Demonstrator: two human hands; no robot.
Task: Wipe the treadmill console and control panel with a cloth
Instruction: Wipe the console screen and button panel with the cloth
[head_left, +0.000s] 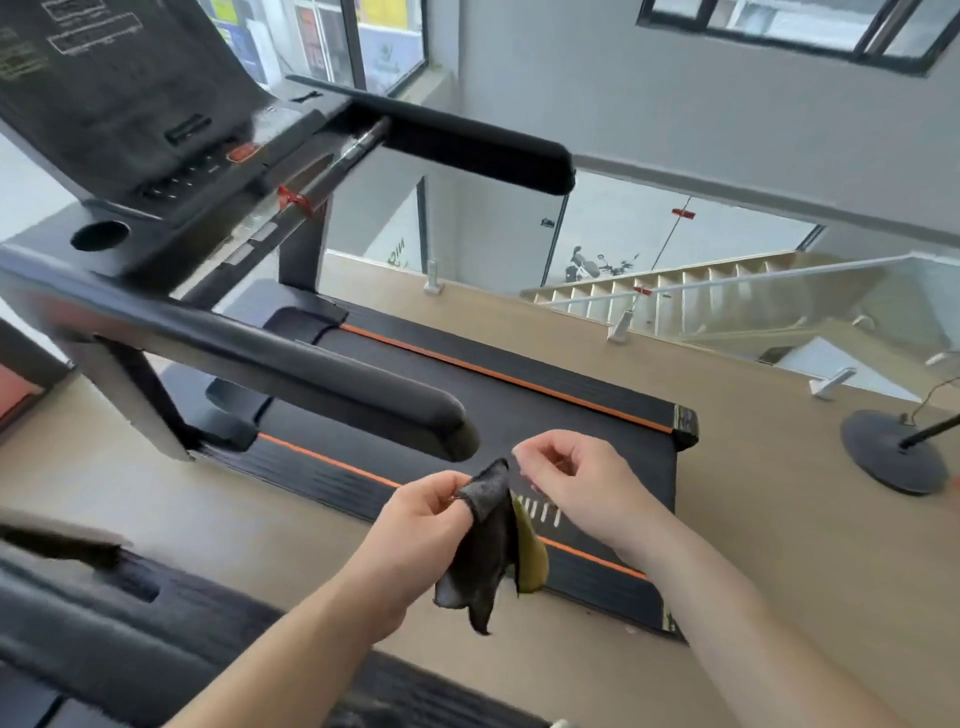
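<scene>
Drooping cloth (484, 551) hangs below grip of left hand (423, 519).

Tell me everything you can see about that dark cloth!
The cloth is small, soft and fuzzy-looking, dark grey on the near side, with a yellow-green side peeking out behind. It hangs limp in the air above the treadmill belt. The left hand pinches its top corner. The right hand, fingers curled, is close beside that corner; whether it touches cannot be told.

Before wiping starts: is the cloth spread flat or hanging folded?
Hanging, loosely folded: the cloth droops from the left hand, which pinches its top edge.
</scene>
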